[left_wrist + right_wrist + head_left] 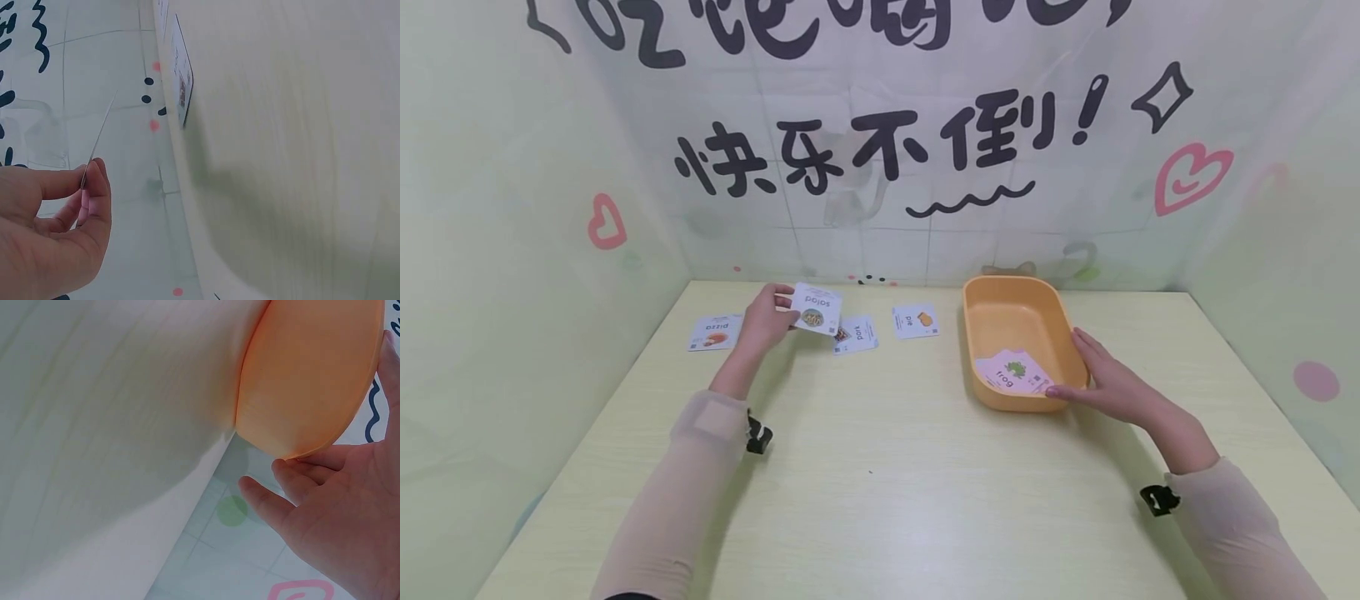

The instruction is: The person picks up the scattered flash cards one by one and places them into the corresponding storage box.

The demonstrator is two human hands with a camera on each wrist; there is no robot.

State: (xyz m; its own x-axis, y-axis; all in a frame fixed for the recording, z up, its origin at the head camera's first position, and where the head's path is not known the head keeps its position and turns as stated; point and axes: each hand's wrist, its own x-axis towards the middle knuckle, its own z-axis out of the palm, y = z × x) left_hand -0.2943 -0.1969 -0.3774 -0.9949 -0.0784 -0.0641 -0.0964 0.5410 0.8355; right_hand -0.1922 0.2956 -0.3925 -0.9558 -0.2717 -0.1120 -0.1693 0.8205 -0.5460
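My left hand (765,321) pinches a white card marked "salad" (816,308) by its edge, thumb against fingers. In the left wrist view the card (100,139) shows edge-on, raised above the table. Partly beneath it in the head view lies a "pork" card (860,335). A "pizza" card (713,332) lies left of that hand, partly hidden by the wrist. My right hand (1112,385) rests against the near right corner of an orange plastic basket (1064,321), thumb at the rim and fingers along the side. Inside the basket lie pink cards, a "frog" card (1015,372) on top.
A "pie" card (915,321) lies between the pork card and the basket. The pale wooden table (880,475) backs onto a printed cloth (865,242) with large dark lettering. More cloth hangs along both sides.
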